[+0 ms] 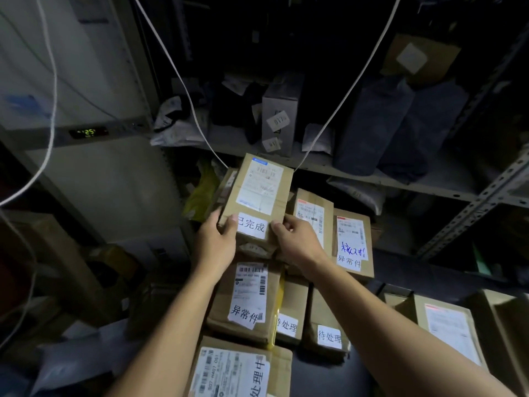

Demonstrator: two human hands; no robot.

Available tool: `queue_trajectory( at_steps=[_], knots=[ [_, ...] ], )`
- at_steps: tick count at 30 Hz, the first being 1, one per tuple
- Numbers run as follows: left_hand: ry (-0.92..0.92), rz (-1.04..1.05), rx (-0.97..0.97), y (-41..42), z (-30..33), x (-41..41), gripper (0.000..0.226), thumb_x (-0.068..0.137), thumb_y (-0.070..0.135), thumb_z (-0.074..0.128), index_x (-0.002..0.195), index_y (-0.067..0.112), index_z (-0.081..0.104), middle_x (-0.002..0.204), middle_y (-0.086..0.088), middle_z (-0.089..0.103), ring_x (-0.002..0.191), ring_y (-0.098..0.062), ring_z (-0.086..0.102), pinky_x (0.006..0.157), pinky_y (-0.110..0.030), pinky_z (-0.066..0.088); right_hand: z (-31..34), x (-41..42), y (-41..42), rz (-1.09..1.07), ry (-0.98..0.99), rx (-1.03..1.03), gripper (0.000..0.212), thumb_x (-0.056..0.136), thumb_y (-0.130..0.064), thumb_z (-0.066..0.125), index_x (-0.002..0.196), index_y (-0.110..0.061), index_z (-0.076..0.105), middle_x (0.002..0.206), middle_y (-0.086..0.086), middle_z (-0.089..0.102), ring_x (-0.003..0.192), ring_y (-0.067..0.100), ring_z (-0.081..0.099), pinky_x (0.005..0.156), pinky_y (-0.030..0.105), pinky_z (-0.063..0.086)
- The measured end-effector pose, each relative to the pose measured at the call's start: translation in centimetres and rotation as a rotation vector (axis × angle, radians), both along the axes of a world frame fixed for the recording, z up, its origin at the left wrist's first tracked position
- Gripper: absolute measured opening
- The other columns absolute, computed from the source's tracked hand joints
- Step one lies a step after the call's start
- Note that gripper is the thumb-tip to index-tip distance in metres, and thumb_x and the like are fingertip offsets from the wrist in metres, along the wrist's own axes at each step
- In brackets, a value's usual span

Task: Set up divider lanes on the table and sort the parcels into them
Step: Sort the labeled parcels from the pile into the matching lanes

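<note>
The held parcel (257, 196), its long axis running near to far, is gripped at its near end by the left hand (216, 242) and right hand (297, 240) together, above the far end of the stacked parcels (249, 299).

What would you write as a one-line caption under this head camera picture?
Both hands, left and right, hold a brown parcel above other labelled parcels beside dim storage shelves.

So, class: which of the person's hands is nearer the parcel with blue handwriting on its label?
Right. The right hand is just left of that parcel; the left hand is farther left, across the held parcel.
</note>
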State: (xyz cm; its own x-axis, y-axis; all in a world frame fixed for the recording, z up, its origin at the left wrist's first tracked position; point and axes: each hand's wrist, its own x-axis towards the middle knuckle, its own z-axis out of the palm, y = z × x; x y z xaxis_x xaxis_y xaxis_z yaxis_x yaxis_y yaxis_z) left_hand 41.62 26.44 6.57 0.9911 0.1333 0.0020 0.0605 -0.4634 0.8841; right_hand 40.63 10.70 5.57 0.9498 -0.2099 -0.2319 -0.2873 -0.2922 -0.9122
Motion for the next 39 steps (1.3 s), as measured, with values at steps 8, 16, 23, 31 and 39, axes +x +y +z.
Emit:
queue_trajectory(
  at_steps=[8, 16, 23, 31, 39],
  knots=[
    [0.008, -0.008, -0.087, 0.0, -0.2, -2.7, 0.034, 0.098, 0.033, 0.053, 0.127, 0.017, 0.061, 0.114, 0.002, 0.069, 0.104, -0.016, 0.065, 0.084, -0.03, 0.052, 0.6, -2.7, -0.9, 0.014, -0.054, -0.009, 0.023, 0.098, -0.029, 0.055, 0.117, -0.022, 0.065, 0.11, -0.006, 0.07, 0.094, 0.012, 0.069, 0.071, 0.026, 0.058],
    [0.007, 0.006, -0.163, -1.1, -0.2, -6.3, 0.023, 0.097, 0.037, 0.053, 0.115, 0.027, 0.063, 0.107, 0.006, 0.07, 0.097, -0.01, 0.066, 0.083, -0.034, 0.057, 1.3, -5.9, -2.1, 0.032, -0.094, -0.003, 0.039, 0.092, -0.04, 0.058, 0.127, -0.026, 0.064, 0.106, -0.008, 0.07, 0.093, 0.012, 0.07, 0.085, 0.042, 0.059],
    [-0.002, 0.045, -0.238, -1.5, 0.1, -10.2, 0.008, 0.096, 0.038, 0.056, 0.099, 0.035, 0.063, 0.095, 0.013, 0.07, 0.088, -0.003, 0.066, 0.075, -0.023, 0.055, 1.2, -9.1, -3.1, 0.072, -0.154, 0.19, 0.036, 0.096, -0.033, 0.06, 0.132, -0.035, 0.06, 0.105, -0.008, 0.076, 0.09, 0.012, 0.074, 0.078, 0.039, 0.061],
    [0.034, 0.027, -0.286, -3.6, -0.2, -14.5, 0.009, 0.089, 0.044, 0.064, 0.08, 0.043, 0.062, 0.089, 0.011, 0.072, 0.085, -0.011, 0.069, 0.079, -0.043, 0.059, 1.2, -14.7, -5.6, 0.026, -0.142, 0.272, 0.043, 0.096, -0.031, 0.062, 0.137, -0.023, 0.057, 0.114, -0.004, 0.074, 0.106, 0.016, 0.07, 0.095, 0.044, 0.055],
    [0.093, -0.138, -0.255, -9.6, -1.4, -21.9, 0.02, 0.09, 0.042, 0.062, 0.093, 0.023, 0.068, 0.091, 0.009, 0.073, 0.089, -0.01, 0.069, 0.084, -0.042, 0.057, 0.3, -24.4, -11.2, -0.146, -0.109, 0.187, 0.039, 0.094, -0.033, 0.063, 0.131, -0.025, 0.064, 0.116, -0.015, 0.071, 0.108, 0.005, 0.068, 0.097, 0.035, 0.054]
  ],
)
